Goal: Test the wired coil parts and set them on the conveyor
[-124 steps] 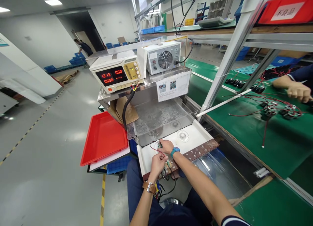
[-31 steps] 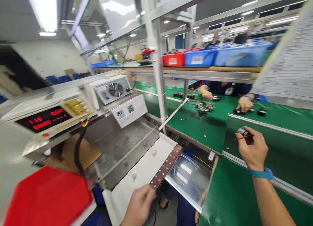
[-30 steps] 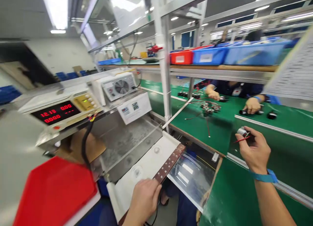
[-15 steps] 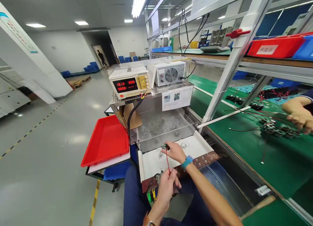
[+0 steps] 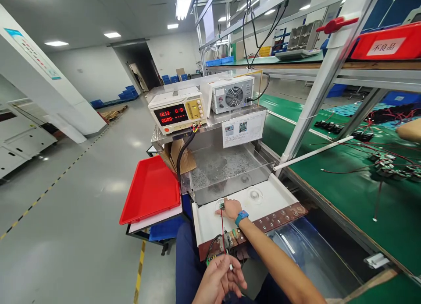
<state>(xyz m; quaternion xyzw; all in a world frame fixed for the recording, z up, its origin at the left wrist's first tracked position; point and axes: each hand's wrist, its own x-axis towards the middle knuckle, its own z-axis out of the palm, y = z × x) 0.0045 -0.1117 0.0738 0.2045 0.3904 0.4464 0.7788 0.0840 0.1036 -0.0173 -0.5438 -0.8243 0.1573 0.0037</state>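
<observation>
My right hand (image 5: pixel 231 209), with a blue watch on its wrist, rests on the white tray (image 5: pixel 276 193) of a test stand. Its fingertips are closed on a small motor (image 5: pixel 222 205) and hold it against a round mark on the tray. A thin red wire (image 5: pixel 222 229) runs from the motor back toward me. My left hand (image 5: pixel 219 281) is low in the view, in front of the stand, and pinches the end of that wire. A brown strip with holes (image 5: pixel 279 215) lines the tray's near edge, with clips and dark leads at its left end.
A power supply (image 5: pixel 177 113) with red digits and a fan unit (image 5: pixel 233 93) sit on top of the stand, above a clear box (image 5: pixel 226 164). A red tray (image 5: pixel 149 190) lies to the left. The green belt (image 5: pixel 329 181) on the right carries wired parts, near a co-worker's hand (image 5: pixel 409 129).
The view swung from the green belt back to the stand. My right hand brought the motor over and set it down on the white tray; my left hand drew back with the wire.
</observation>
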